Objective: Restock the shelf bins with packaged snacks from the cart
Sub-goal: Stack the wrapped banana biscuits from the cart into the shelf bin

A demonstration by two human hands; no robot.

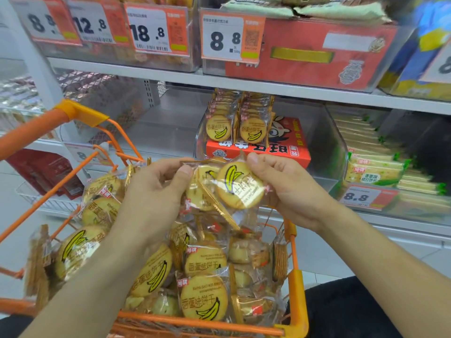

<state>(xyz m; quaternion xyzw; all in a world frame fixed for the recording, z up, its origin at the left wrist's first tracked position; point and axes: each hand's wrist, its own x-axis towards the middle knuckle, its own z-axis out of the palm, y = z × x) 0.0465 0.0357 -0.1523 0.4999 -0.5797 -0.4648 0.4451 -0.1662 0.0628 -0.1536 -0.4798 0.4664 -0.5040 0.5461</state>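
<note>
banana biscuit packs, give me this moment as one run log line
left hand: holds biscuit packs | right hand: holds same packs | place: above cart | shelf bin: part filled

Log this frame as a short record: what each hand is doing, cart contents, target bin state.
left hand: pinches banana biscuit packets
right hand: grips the same packets
cart: orange, piled with more biscuit packets
target bin: clear; two upright rows of banana biscuits standing on a red box
neighbour bin: stacked cracker packs, price tag 8.8
</note>
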